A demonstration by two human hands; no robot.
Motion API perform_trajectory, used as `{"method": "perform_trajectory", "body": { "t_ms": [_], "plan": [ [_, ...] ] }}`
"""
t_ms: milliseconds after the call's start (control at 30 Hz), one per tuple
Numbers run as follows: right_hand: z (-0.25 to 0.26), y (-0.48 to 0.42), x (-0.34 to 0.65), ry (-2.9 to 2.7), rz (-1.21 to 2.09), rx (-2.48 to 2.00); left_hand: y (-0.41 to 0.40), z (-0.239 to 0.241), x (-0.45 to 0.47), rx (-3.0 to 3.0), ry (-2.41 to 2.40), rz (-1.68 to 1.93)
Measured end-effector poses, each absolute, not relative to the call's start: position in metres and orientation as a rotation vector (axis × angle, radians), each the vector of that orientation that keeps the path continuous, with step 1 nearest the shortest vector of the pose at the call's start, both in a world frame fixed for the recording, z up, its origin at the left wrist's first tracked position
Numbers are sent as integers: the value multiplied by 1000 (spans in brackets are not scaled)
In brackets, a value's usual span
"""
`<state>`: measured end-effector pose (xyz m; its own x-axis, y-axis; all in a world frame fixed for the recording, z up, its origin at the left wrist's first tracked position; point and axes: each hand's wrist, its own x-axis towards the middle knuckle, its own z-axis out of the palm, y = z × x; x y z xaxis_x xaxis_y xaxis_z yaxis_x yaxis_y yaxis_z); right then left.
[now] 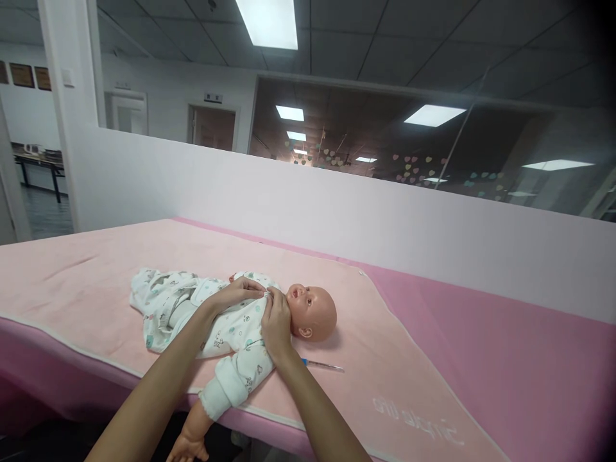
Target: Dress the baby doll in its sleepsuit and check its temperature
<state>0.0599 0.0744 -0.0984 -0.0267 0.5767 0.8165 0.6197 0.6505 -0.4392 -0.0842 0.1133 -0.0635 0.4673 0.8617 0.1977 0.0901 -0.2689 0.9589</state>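
A baby doll point(315, 311) lies on its back with its head to the right, dressed in a white printed baby outfit point(240, 327). At the neckline, my left hand point(243, 292) and my right hand point(276, 317) meet, both with fingers pinched on the outfit's front edge. Whether a snap or tie sits between the fingertips is too small to tell. The doll's near arm hangs over the table edge, its sleeve cuff rolled. Beside my right forearm lies a thin tool with a blue handle and a metal shaft point(325, 366).
A peach blanket point(96, 256) covers most of the padded table, over a pink cover point(481, 327). Behind it rises a white half wall point(337, 212) with glass above. A doorway and a desk point(41, 163) are at far left.
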Motion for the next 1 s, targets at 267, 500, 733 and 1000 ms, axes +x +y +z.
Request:
{"method": "perform_trajectory", "body": {
  "t_ms": [267,500,733,1000],
  "plan": [
    [-97,72,61,-1668,6,-930,113,-64,-85,1747,811,954],
    [-98,73,61,-1679,33,-898,114,-65,-84,1712,789,955],
    [-100,75,61,-1655,-60,-942,114,-64,-84,1786,786,915],
    [-98,73,60,-1660,-68,-958,113,-63,-84,1743,773,912]
  ]
}}
